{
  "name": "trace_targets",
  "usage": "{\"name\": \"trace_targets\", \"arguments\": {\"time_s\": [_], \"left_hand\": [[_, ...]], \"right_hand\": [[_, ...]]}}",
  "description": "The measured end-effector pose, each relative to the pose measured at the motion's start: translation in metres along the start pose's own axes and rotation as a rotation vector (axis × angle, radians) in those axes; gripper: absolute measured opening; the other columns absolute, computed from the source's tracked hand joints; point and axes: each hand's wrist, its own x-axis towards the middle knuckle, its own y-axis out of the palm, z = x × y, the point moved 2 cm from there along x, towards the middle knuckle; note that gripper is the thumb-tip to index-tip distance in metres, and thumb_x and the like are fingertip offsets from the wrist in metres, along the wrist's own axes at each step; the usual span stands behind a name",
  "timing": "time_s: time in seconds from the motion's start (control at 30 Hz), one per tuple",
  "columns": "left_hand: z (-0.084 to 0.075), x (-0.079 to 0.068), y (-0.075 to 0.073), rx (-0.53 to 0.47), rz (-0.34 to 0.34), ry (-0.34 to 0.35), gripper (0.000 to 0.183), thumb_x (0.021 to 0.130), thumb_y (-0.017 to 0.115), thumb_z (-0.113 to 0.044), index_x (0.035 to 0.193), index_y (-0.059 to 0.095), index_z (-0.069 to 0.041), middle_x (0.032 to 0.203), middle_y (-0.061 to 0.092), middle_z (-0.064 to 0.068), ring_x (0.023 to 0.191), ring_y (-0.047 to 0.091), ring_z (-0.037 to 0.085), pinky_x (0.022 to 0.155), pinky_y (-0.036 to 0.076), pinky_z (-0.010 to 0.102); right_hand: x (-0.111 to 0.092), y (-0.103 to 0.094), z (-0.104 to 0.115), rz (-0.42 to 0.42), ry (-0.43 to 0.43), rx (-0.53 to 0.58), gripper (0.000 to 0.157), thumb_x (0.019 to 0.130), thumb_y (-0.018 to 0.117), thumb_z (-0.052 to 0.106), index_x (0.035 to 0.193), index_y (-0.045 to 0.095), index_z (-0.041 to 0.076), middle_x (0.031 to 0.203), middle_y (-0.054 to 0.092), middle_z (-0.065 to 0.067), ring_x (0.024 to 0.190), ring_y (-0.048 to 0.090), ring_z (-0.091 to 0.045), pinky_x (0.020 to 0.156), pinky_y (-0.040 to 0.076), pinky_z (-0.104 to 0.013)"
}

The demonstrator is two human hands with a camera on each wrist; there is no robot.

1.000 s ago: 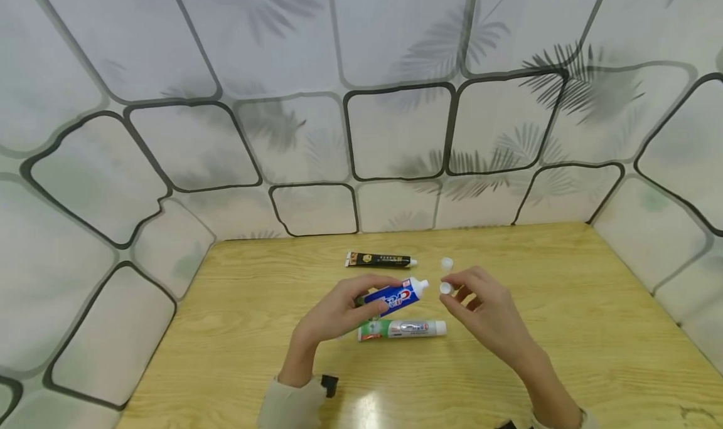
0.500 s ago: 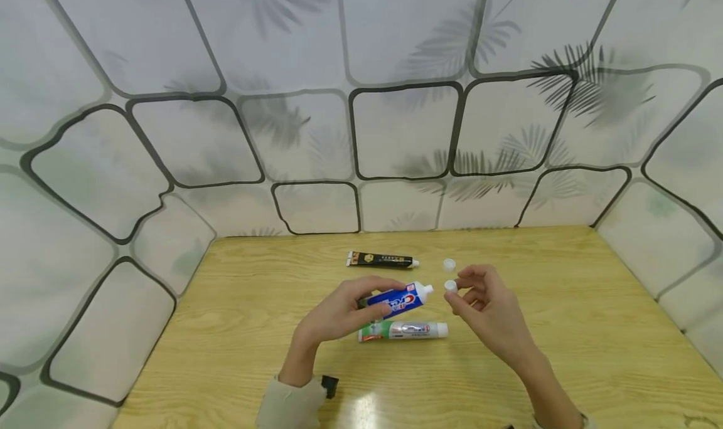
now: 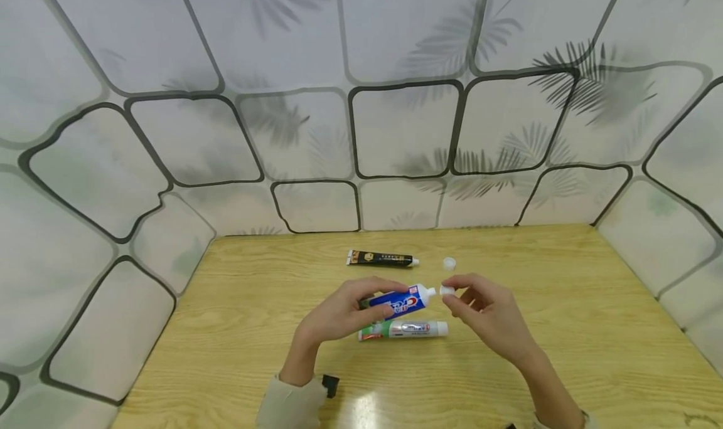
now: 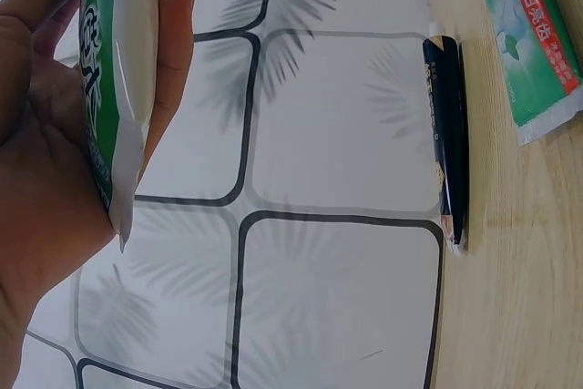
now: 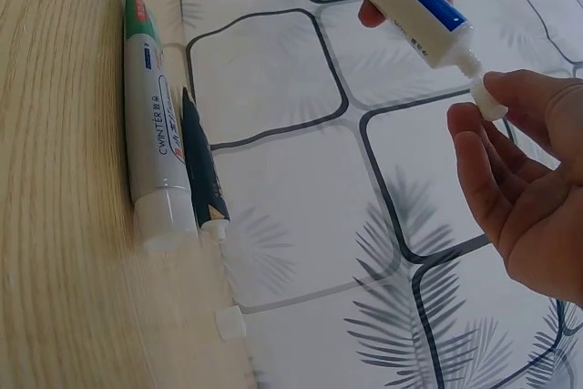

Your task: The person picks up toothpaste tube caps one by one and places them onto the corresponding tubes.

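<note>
Blue, green and white squeeze tube (image 3: 402, 303), uncapped.
Left hand (image 3: 343, 308) grips it; right hand (image 3: 490, 314) pinches round white plastic cap (image 3: 447, 290) near nozzle (image 3: 432, 291).

The right hand (image 3: 488, 314) has carried the white cap (image 3: 447, 290) leftward, leaving it closer to the nozzle (image 3: 432, 292) than half a second ago. The cap, whose round end faced the head camera, is now turned side-on. The blue tube (image 3: 402, 301) reaches slightly farther right and lower than a second ago.
</note>
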Motion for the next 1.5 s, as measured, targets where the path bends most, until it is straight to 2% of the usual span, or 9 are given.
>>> {"name": "trace_targets", "arguments": {"time_s": [0.23, 0.37, 0.6, 0.9, 1.07, 1.23, 1.5], "left_hand": [[0.0015, 0.0012, 0.0025, 0.022, 0.015, 0.032, 0.037, 0.102, 0.057, -0.017, 0.139, 0.057, -0.014, 0.132, 0.061, 0.005, 0.103, 0.060, 0.021, 0.083, 0.053, 0.029], [0.0021, 0.0014, 0.0037, 0.029, 0.023, 0.031, 0.037, 0.102, 0.057, -0.018, 0.140, 0.057, -0.014, 0.131, 0.062, 0.004, 0.101, 0.060, 0.017, 0.083, 0.053, 0.029], [0.0015, 0.0006, 0.0038, 0.041, 0.025, -0.001, 0.039, 0.102, 0.058, -0.021, 0.141, 0.057, -0.017, 0.131, 0.062, 0.002, 0.099, 0.059, 0.011, 0.083, 0.052, 0.028], [0.0004, 0.0001, 0.0039, 0.043, 0.031, 0.006, 0.039, 0.102, 0.057, -0.020, 0.141, 0.057, -0.015, 0.131, 0.062, 0.003, 0.101, 0.060, 0.016, 0.085, 0.051, 0.028], [-0.0002, 0.0002, 0.0037, 0.046, 0.036, 0.000, 0.039, 0.102, 0.057, -0.020, 0.141, 0.057, -0.015, 0.132, 0.061, 0.002, 0.104, 0.060, 0.014, 0.087, 0.051, 0.028], [-0.0008, 0.0002, 0.0035, 0.050, 0.038, 0.004, 0.039, 0.102, 0.057, -0.020, 0.141, 0.056, -0.014, 0.133, 0.061, 0.003, 0.109, 0.060, 0.011, 0.090, 0.050, 0.029], [-0.0014, 0.0010, 0.0030, 0.058, 0.040, 0.001, 0.039, 0.102, 0.058, -0.019, 0.141, 0.057, -0.015, 0.131, 0.062, 0.003, 0.102, 0.059, 0.010, 0.086, 0.051, 0.027]], "right_hand": [[-0.0012, -0.0012, -0.0045, 0.069, 0.005, 0.131, 0.030, 0.091, 0.064, -0.009, 0.116, 0.069, 0.009, 0.089, 0.066, 0.006, 0.064, 0.062, -0.011, 0.051, 0.051, -0.031], [-0.0014, -0.0005, -0.0051, 0.094, 0.007, 0.142, 0.030, 0.092, 0.063, -0.008, 0.117, 0.069, 0.008, 0.091, 0.066, 0.004, 0.065, 0.062, -0.011, 0.051, 0.052, -0.032], [-0.0023, 0.0013, -0.0040, 0.118, 0.080, 0.120, 0.022, 0.093, 0.065, -0.003, 0.114, 0.064, 0.005, 0.091, 0.066, -0.007, 0.061, 0.061, -0.012, 0.051, 0.051, -0.030], [-0.0029, 0.0016, -0.0032, 0.110, 0.088, 0.095, 0.019, 0.093, 0.067, -0.001, 0.111, 0.067, 0.005, 0.082, 0.067, 0.001, 0.061, 0.063, -0.011, 0.051, 0.052, -0.029], [-0.0032, 0.0011, -0.0008, 0.094, 0.079, 0.098, 0.020, 0.093, 0.067, -0.002, 0.112, 0.068, 0.002, 0.085, 0.070, -0.003, 0.062, 0.064, -0.010, 0.052, 0.053, -0.031], [-0.0030, 0.0009, 0.0000, 0.078, 0.060, 0.090, 0.021, 0.092, 0.067, -0.003, 0.111, 0.071, 0.005, 0.085, 0.070, 0.000, 0.063, 0.063, -0.010, 0.052, 0.053, -0.031], [-0.0023, 0.0007, -0.0007, 0.056, 0.014, 0.095, 0.025, 0.089, 0.068, -0.008, 0.109, 0.073, 0.006, 0.087, 0.070, 0.007, 0.063, 0.064, -0.009, 0.051, 0.052, -0.030]]}}
